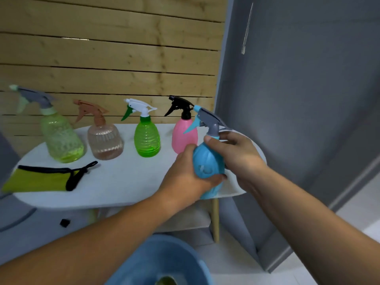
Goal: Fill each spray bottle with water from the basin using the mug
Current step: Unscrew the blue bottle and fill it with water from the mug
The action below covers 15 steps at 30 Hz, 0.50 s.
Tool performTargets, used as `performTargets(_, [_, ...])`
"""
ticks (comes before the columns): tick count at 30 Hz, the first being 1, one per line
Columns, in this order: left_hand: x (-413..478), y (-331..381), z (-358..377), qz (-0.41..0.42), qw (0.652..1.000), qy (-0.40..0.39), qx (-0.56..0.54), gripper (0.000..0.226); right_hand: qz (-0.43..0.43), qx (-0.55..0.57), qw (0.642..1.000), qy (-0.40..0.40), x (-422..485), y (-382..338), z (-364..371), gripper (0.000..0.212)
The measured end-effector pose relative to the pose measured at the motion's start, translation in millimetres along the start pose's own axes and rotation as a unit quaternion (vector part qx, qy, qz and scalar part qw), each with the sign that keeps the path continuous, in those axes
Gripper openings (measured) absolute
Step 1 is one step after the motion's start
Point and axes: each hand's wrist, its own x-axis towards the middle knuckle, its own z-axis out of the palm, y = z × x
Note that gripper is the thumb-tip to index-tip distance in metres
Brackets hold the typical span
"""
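From the head view, you have the blue spray bottle (207,159) in both hands, at the near right edge of the white surface (123,182) and just in front of the pink bottle (183,136). Your left grip (185,177) is wrapped round its belly. Your right grip (234,153) is closed round the neck just under the grey trigger head, thumb on the collar. The bottle leans a little, and its base seems to be off the surface.

This looks like the step of unscrewing the head. Hold the belly firm but don't squeeze, as thin plastic will buckle. Turn only the collar, not the trigger. Lift the head straight up so the dip tube comes out clean, then lay it on the surface where it won't roll.

The basin (164,260) sits low in front of you. Something yellowish shows in it at the bottom edge, but I can't tell whether it's the mug. Bring the open bottle over the basin before you pour, so spills fall back in.

The green bottle (147,140), the peach bottle (104,140) and the pale green bottle (61,138) stand capped in a row behind a folded cloth (41,178).
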Motion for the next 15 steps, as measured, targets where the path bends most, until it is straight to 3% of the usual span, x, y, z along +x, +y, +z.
performTargets(9, [-115,14,-76,-0.099,0.993,-0.008,0.061,0.068,0.033,0.083,0.994,-0.064,-78,-5,71,0.021])
performTargets(15, [-141,-8,-111,-0.149,0.987,-0.038,-0.049,0.054,0.078,0.134,0.981,-0.116,-95,6,106,0.019])
